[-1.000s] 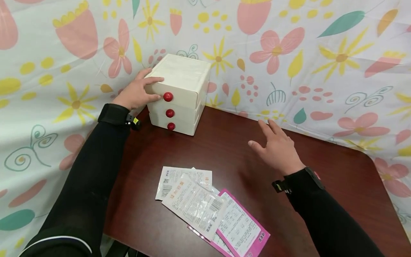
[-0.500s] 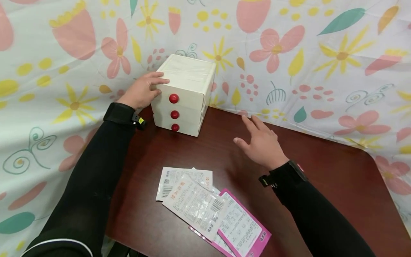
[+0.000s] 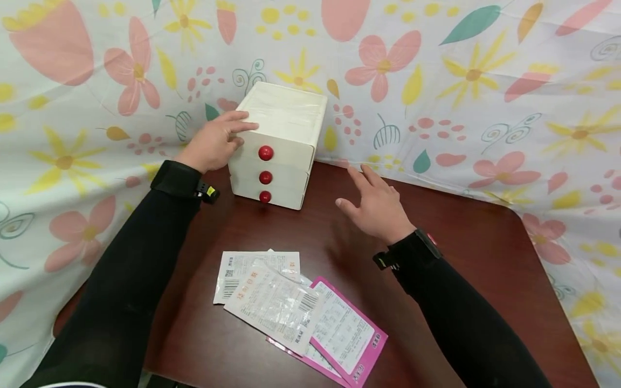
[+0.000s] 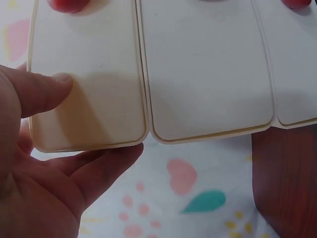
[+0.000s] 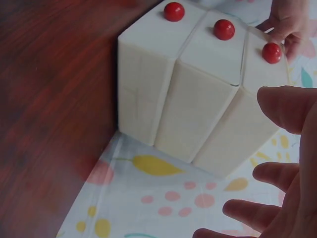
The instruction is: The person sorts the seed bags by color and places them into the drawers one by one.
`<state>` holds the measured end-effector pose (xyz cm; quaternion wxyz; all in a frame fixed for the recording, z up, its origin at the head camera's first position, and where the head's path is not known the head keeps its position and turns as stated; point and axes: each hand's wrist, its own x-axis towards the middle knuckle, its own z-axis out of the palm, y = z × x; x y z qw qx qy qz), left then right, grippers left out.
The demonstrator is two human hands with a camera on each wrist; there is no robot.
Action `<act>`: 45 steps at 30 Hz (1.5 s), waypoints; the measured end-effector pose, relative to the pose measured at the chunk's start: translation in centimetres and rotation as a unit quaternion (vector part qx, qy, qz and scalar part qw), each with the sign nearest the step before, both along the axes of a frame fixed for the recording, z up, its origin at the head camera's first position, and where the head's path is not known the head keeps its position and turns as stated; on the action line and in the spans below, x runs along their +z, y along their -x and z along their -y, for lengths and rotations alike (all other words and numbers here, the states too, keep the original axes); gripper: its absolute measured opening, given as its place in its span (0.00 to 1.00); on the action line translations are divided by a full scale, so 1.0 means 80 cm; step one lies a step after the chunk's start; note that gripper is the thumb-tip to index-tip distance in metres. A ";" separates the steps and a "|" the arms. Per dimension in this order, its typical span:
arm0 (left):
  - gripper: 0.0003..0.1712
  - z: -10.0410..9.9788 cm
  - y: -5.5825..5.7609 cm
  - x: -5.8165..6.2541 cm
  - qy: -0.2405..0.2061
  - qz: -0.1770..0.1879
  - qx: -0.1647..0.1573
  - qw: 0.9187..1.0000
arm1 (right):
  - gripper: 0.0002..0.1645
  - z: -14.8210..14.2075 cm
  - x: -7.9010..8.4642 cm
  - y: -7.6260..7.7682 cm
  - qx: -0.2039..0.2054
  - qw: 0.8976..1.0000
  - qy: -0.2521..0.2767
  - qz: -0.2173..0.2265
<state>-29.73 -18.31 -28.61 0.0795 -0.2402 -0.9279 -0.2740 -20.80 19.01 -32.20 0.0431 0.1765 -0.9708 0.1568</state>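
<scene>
A small white drawer box (image 3: 271, 172) with three stacked drawers and red round knobs stands at the back of the table. My left hand (image 3: 213, 140) holds its upper left front edge. In the left wrist view, the thumb (image 4: 47, 91) lies on the front of the top drawer and the fingers run along the box's side. To the right of the box, my right hand (image 3: 378, 207) hovers over the table with fingers spread, touching nothing. White printed packets (image 3: 276, 307) and pink-edged packets (image 3: 346, 334) lie overlapped in front of the box.
A dark reddish-brown table (image 3: 456, 258) carries everything. Behind it and at the left hangs a white cloth (image 3: 466, 102) printed with flowers, close to the back of the box. Each wrist wears a black strap.
The drawer box has shifted right relative to the packets, with my left hand staying on it. My right hand has come left, closer to the box. The head view has turned slightly right.
</scene>
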 end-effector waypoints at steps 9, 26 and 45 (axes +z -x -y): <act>0.26 -0.057 -0.001 -0.005 0.012 -0.025 -0.051 0.998 | 0.48 -0.016 0.010 -0.004 -0.028 1.000 0.001 -0.008; 0.26 -0.143 -0.003 -0.005 0.030 -0.037 -0.104 0.993 | 0.49 -0.048 0.030 -0.015 -0.090 0.996 0.007 -0.016; 0.28 -0.180 0.005 -0.001 0.050 -0.041 -0.131 0.989 | 0.51 -0.079 0.035 -0.026 -0.122 0.992 0.005 -0.008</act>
